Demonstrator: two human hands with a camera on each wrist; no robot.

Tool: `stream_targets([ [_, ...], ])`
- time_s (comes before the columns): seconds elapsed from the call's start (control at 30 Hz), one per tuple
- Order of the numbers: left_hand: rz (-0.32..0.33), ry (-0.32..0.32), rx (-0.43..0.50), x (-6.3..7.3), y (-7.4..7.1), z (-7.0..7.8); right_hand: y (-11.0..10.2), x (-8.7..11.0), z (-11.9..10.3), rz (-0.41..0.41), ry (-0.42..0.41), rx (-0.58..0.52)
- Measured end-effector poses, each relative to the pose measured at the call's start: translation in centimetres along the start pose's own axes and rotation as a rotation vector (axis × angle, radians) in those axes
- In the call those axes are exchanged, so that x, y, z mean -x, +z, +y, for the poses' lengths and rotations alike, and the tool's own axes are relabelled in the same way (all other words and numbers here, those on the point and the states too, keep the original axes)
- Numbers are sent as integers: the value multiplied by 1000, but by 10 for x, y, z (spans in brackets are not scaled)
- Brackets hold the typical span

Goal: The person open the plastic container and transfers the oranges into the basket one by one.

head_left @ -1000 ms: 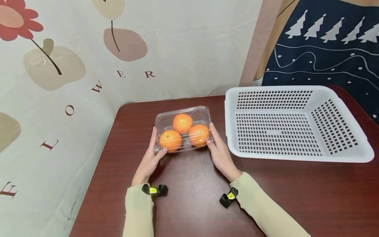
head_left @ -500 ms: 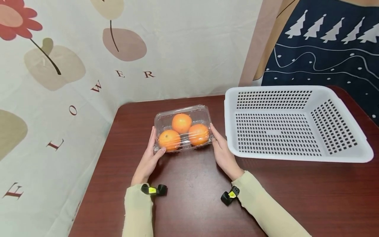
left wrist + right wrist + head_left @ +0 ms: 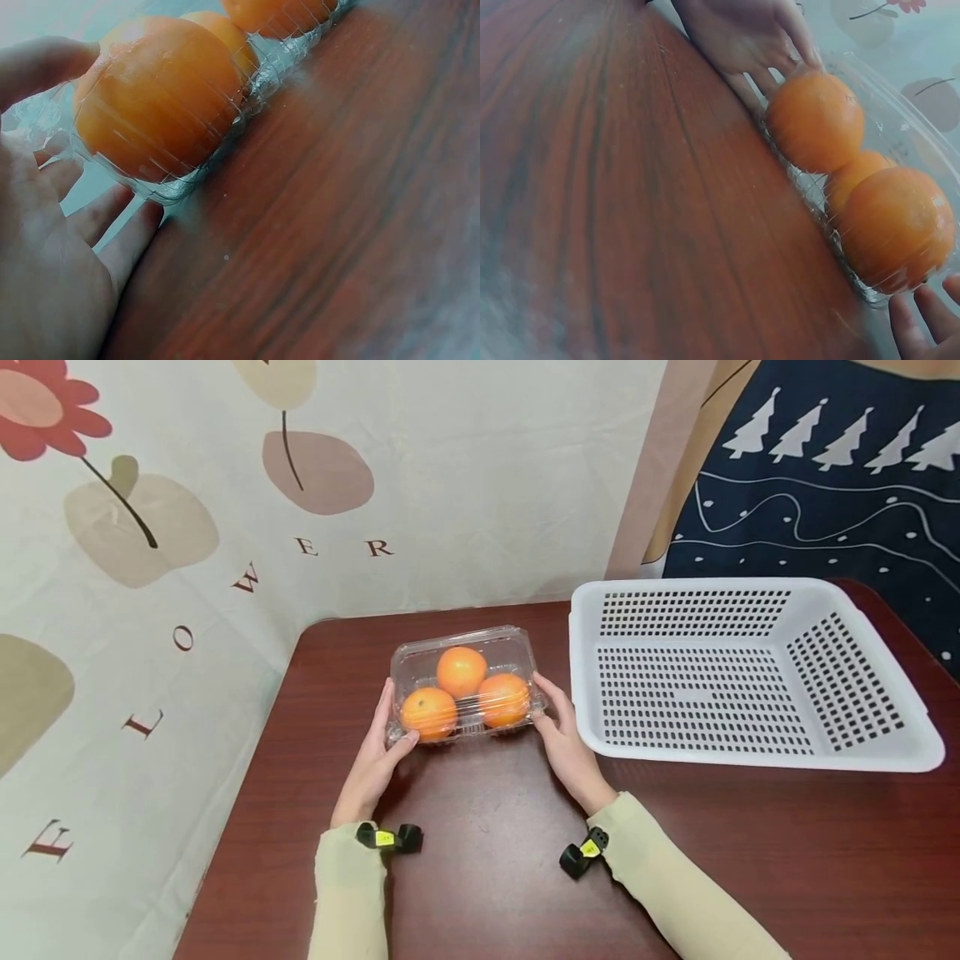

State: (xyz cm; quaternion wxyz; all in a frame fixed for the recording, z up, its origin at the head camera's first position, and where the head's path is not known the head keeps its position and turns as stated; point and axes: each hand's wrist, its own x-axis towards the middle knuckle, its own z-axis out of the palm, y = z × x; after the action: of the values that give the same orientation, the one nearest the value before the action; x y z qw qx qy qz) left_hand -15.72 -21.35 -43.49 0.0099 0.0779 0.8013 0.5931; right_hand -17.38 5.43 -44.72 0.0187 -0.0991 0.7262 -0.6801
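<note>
A clear plastic fruit box (image 3: 495, 652) with three oranges (image 3: 461, 672) inside lies on the table between both hands. My left hand (image 3: 367, 768) holds its left end, thumb over the near corner. In the left wrist view, that thumb lies by one orange (image 3: 157, 97) and the other fingers (image 3: 131, 240) reach along and under the box's edge. My right hand (image 3: 567, 752) holds the right end, with fingers along the side and the thumb at the near corner. Only some right fingers (image 3: 907, 330) show in the right wrist view, against the box end.
To the right, a large white perforated basket (image 3: 588, 677) stands beside my right hand, its inside facing up. The dark red-brown table (image 3: 480, 877) ends at a wall hung with a printed cloth (image 3: 480, 485). A navy tree-patterned cloth (image 3: 810, 518) hangs behind the basket.
The box has barely moved. My right hand has shifted slightly right, its thumb sliding from the box's top toward the near right corner. The left hand keeps its hold.
</note>
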Motion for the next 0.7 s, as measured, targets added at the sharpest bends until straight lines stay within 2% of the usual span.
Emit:
stream_targets([
  [0.17,14,-34,43,1,-1,-3,-1,4,-9,-1,-7,15],
  [0.37,12,-4,134,1,-3,-6,-2,5,-7,3,5,25],
  [0.57,9,8,192,1,-6,-7,-1,-2,9,36,-25,-9],
  [0.7,-8,21,247,1,-6,-9,-1,-6,21,38,-44,11],
])
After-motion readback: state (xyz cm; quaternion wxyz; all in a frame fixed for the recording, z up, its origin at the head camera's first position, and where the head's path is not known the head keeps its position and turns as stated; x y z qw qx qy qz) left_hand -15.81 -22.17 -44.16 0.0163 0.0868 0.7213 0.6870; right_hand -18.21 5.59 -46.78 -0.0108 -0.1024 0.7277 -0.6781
